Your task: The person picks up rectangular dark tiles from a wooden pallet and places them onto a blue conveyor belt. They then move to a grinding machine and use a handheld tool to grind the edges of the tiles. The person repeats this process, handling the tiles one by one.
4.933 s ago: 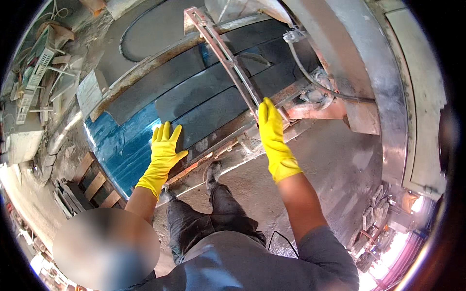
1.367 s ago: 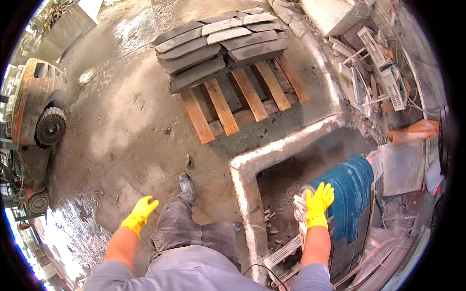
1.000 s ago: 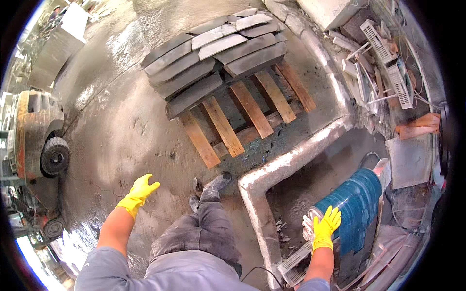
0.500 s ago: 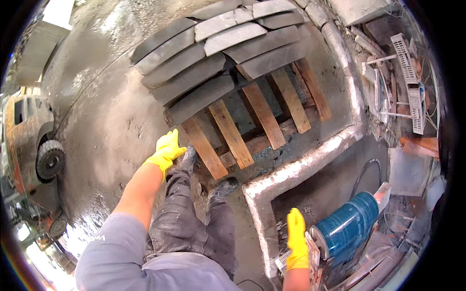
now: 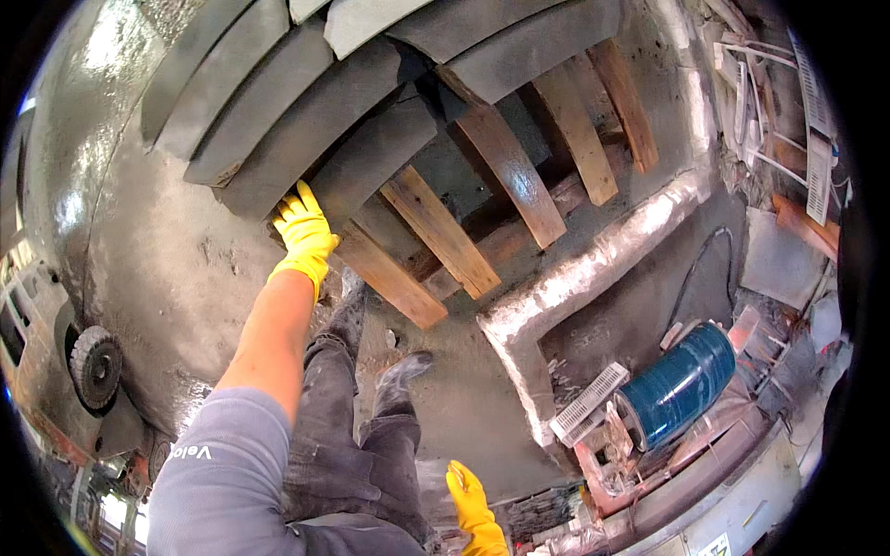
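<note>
My left hand [image 5: 306,232], in a yellow rubber glove, reaches out to the left end of a wooden pallet. Its fingers are stretched out and touch the end of a grey stone-like slab [image 5: 371,159], near the gap beside a longer slab [image 5: 311,125]. The fingertips are partly hidden against the slab ends. Low in the picture hangs my right hand [image 5: 471,505], also in a yellow glove, away from the slabs. Its fingers are extended and nothing shows in it. Bare wooden boards [image 5: 440,232] of the pallet show in front of the slabs.
A low whitish curb [image 5: 593,246] bends around the pallet's right side. Beyond it lie a blue cylinder [image 5: 677,385], a slotted white strip [image 5: 590,404] and piled scrap. A wheeled machine with a black tyre [image 5: 95,368] stands at left. My boots [image 5: 400,371] are near the boards.
My left hand has moved up and forward onto the slab end. My right hand has swung left and lower in the picture. The view has shifted closer to the slabs.
</note>
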A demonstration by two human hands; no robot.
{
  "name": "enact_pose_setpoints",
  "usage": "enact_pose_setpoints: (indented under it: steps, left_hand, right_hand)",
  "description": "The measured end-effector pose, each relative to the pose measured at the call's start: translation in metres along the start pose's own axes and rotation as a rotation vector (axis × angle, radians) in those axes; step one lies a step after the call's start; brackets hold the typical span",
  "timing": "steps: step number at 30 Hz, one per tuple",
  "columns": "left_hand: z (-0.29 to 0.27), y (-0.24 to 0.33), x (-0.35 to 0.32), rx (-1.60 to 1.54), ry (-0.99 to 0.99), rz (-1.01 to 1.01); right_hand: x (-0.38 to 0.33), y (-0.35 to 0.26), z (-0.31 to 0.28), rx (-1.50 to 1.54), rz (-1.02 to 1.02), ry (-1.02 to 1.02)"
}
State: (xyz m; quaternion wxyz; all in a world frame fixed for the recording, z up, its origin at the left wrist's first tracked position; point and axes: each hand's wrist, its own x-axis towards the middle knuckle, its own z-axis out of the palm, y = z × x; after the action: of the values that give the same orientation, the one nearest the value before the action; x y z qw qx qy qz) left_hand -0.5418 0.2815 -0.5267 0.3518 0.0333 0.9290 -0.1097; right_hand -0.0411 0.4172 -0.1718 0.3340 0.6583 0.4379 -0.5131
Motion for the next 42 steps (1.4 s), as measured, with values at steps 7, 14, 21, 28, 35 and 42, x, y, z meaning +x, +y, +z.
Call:
enact_pose_setpoints:
  steps: [7,14,21,28,35,42]
  left_hand:
    - [0.002,-0.011,0.0,-0.061,0.034,0.049]
    - [-0.03,-0.02,-0.011,-0.056,-0.074,0.094]
    - [-0.039,-0.03,-0.06,-0.043,-0.026,0.123]
    - [-0.061,-0.051,-0.16,-0.963,-0.279,0.176]
    - [-0.122,-0.019,-0.4,-1.941,-1.177,0.064]
    - [-0.095,0.117,-0.569,-1.729,-1.425,0.428]
  right_hand:
    - [-0.002,-0.114,0.01,0.325,-0.11,0.006]
    - [-0.009,-0.102,-0.001,0.348,-0.053,-0.015]
    - [-0.001,-0.008,-0.024,0.373,-0.034,-0.069]
    - [0.023,0.092,-0.066,0.427,-0.159,-0.021]
    - [0.142,0.226,-0.14,0.28,-0.413,0.0]
    - [0.179,0.296,-0.314,0.679,-0.316,0.364]
